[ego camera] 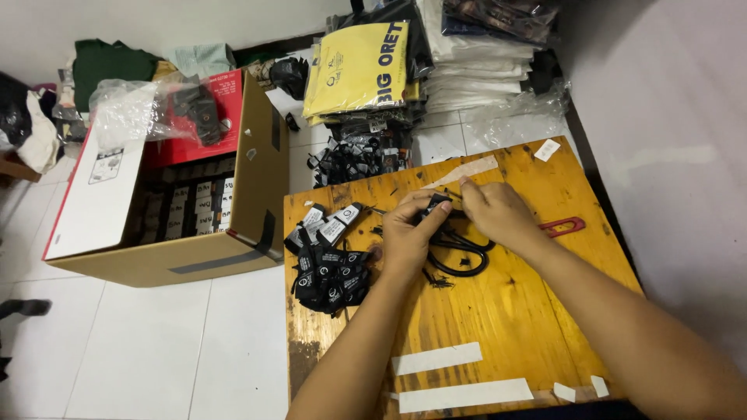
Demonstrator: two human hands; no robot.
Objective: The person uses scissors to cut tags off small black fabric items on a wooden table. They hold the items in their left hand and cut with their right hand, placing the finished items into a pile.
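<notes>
**Kid:** White tape strips (pixel 436 358) lie closest to us on the wooden counter (pixel 537 311). What are the hands doing past them?

**Helper:** Both hands are pinching one small black tag (pixel 436 208). It sits up in the air, just over the middle of the counter. The left hand (pixel 406 237) has its grip shut on the tag from below. The right hand (pixel 498 211) has its fingertips closed on the top end of it.

**Kid:** What could go wrong?

**Helper:** I think the tag could slip out. It is tiny and the hold is only fingertips. Then it might land in the pile of black tags (pixel 327 260) on the left part of the counter and get mixed up.

**Kid:** Anything sharp?

**Helper:** Black scissors (pixel 459 253) lie on the counter right under the hands. A wrist could bump them. The red cutter (pixel 562 226) lies just beside the right hand too.

**Kid:** And the box?

**Helper:** The cardboard box (pixel 187 194) stands on the floor, left of the counter. A nudge to the pile could knock tags off that edge.
</notes>
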